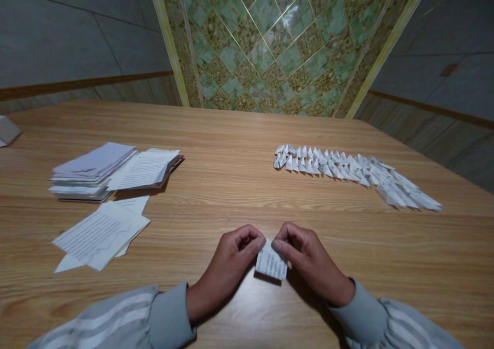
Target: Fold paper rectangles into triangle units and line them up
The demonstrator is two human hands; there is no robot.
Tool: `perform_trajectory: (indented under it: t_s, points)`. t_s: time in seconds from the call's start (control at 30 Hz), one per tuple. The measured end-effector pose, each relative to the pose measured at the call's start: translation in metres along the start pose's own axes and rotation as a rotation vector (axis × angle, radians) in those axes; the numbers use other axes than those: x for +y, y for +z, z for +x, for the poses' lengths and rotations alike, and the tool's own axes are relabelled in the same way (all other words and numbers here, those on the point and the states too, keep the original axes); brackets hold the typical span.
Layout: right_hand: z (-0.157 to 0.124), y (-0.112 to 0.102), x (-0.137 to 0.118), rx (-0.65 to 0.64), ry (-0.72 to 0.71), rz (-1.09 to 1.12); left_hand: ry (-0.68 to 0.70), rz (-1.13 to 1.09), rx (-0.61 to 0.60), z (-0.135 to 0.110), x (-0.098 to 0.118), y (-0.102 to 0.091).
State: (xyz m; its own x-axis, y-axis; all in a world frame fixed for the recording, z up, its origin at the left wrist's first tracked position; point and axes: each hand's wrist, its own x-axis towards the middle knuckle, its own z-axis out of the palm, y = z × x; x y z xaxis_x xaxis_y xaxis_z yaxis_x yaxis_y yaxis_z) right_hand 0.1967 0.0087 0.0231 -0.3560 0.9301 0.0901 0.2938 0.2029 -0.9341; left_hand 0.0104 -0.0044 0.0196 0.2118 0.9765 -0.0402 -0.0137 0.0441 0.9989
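Small folded slip of white paper printed with fine lines of text, held low over the wooden table near its front edge. The upper edge is pinched between the fingertips of the left hand and right hand; the lower part tilts toward the viewer.

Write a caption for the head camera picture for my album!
Left hand and right hand pinch a small printed paper on a wooden table, paper stacks left, folded pieces right.

two hands; one printed slip; two paper stacks — folded pieces beyond counting
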Motion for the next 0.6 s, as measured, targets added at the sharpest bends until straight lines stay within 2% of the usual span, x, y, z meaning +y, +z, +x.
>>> perform_trajectory:
  t_s: [0.13,0.27,0.4,0.5,0.6]
  points:
    - [0.0007,0.0015,-0.0002,0.066,-0.003,0.053,-0.031,-0.067,-0.07,0.0009,-0.0021,0.002]
    - [0.0009,0.0005,-0.0009,0.04,0.018,0.101,-0.048,-0.075,-0.064,0.0001,-0.0065,0.0026]
    - [0.0003,0.0004,-0.003,-0.005,-0.018,0.02,-0.033,-0.002,-0.092,-0.0025,-0.0068,0.0026]
    - [-0.0003,0.002,-0.0036,0.022,-0.044,-0.05,-0.027,0.013,-0.106,-0.0032,-0.0056,0.0035]
    - [-0.0006,0.003,-0.0026,0.07,-0.02,0.059,-0.068,-0.038,-0.101,-0.0023,-0.0049,0.0043]
